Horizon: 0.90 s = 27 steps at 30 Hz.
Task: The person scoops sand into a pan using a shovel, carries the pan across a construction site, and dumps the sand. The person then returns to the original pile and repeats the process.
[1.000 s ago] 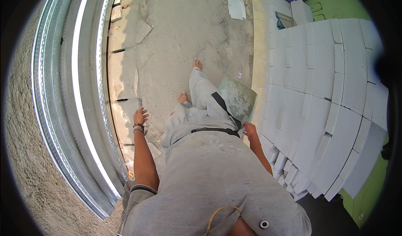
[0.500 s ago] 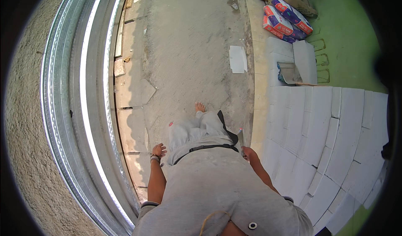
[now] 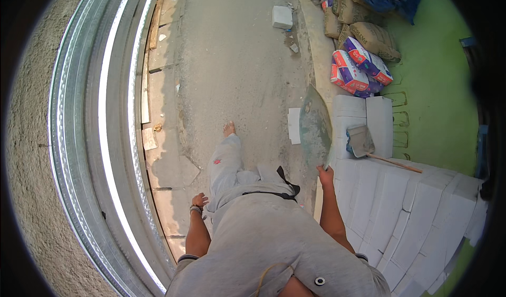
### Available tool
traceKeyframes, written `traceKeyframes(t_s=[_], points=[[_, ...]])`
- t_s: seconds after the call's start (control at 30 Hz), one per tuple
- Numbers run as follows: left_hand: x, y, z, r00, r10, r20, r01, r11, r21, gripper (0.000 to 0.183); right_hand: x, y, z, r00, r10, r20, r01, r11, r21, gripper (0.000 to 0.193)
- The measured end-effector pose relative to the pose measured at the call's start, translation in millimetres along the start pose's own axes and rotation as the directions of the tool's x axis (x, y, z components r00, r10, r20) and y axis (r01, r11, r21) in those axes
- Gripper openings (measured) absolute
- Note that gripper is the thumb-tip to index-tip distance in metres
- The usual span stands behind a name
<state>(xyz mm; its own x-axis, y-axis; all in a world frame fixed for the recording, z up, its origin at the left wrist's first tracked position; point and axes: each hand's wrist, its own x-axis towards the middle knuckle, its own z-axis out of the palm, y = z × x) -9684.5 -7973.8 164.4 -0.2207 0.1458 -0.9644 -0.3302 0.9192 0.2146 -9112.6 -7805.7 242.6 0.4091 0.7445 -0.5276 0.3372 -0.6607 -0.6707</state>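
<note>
In my right hand (image 3: 326, 176) is a broad, thin, greenish-grey blade-like piece (image 3: 316, 128), scuffed with pale marks and tapering to a point at its far end. My fingers close round its near end; whether it has a handle there I cannot make out. It stands out ahead of me, over the edge of the grey floor. My left hand (image 3: 199, 201) hangs by my left hip with nothing in it, its fingers loosely apart. A bare foot (image 3: 230, 129) shows on the floor ahead.
Long metal channels (image 3: 113, 139) run along my left. On my right stand stacked white blocks (image 3: 385, 213), with a dustpan (image 3: 360, 141) lying on them. Beyond are colourful bags (image 3: 358, 68) and brown sacks (image 3: 375, 40). A white block (image 3: 282, 17) lies on the floor ahead.
I have moved forward along the passage. My right hand has swung forward from beside my hip, bringing the blade-like piece into full view. My left hand stays low, still empty.
</note>
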Motion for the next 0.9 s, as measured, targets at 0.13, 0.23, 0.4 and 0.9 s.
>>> traceKeyframes(t_s=[0.13, 0.23, 0.4, 0.9], points=[[17, 157, -5, 0.999, 0.032, 0.009, -0.032, 0.999, 0.036, 0.035, 30, -87, 52, 0.998, 0.059, -0.034, -0.057, 0.997, 0.057, 0.023], [26, 284, 2, 0.982, 0.175, -0.070, -0.174, 0.985, 0.017, 0.036, 42, -122, 90, 0.965, 0.254, 0.072, -0.260, 0.961, 0.094, 0.030], [43, 465, 17, 0.902, 0.431, -0.034, -0.432, 0.902, -0.004, 0.038, 67, -142, 173, 0.747, 0.606, 0.272, -0.625, 0.780, -0.022, 0.037], [82, 656, 35, 0.995, -0.080, -0.057, 0.080, 0.997, 0.000, 0.031, 329, -403, 269, 0.693, 0.653, 0.307, -0.675, 0.736, -0.042, 0.048]])
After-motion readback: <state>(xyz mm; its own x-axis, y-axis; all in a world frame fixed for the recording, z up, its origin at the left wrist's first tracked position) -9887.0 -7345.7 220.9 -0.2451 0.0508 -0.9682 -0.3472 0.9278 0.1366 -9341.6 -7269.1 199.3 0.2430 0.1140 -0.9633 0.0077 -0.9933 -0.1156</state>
